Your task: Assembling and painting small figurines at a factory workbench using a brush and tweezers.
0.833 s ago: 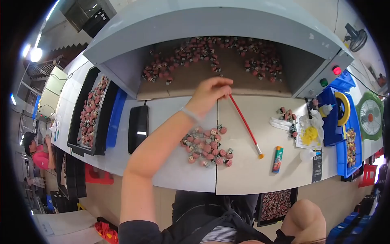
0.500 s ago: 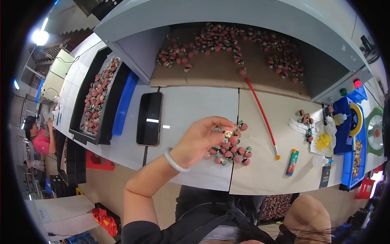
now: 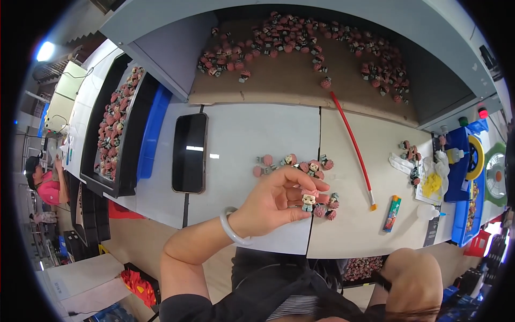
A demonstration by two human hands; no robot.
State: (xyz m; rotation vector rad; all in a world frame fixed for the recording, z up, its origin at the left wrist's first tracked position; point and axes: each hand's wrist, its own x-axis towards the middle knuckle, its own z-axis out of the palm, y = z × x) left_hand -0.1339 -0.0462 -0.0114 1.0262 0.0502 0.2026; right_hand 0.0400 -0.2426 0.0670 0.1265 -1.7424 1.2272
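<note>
Figurine [image 3: 308, 200] sits in the left hand [image 3: 268, 206], over the worktop [image 3: 257, 129], its long axis running nearly 12 to 6 o'clock: pink hair toward 12, pale feet toward 6, face turned to the viewer. Thumb and curled fingers pinch it; the right hand is out of view.

At 12 o'clock, a grey housing [image 3: 155, 21] opens over a brown floor [image 3: 289, 83] strewn with similar figurines [image 3: 284, 37]. At 10 o'clock from the left hand, a long black tray [image 3: 131, 139] holds many more, with a blue bin [image 3: 155, 129] just beside it. At 3 o'clock, near the worktop's far right end, a blue tray [image 3: 457, 228] contains small yellowish and reddish pieces. Below the worktop's edge at 4 o'clock lies another heap of pink pieces [image 3: 362, 268].

A loose cluster [image 3: 314, 167] spreads from 12 to 3 o'clock around the left hand, which hides part of it. A phone [image 3: 190, 153] lies at 10 o'clock. At 2 o'clock, a red-handled brush [image 3: 351, 142] points its bristles toward 5. A green tube-like item [image 3: 391, 213] and a white bottle [image 3: 427, 212] occupy 3 o'clock.
</note>
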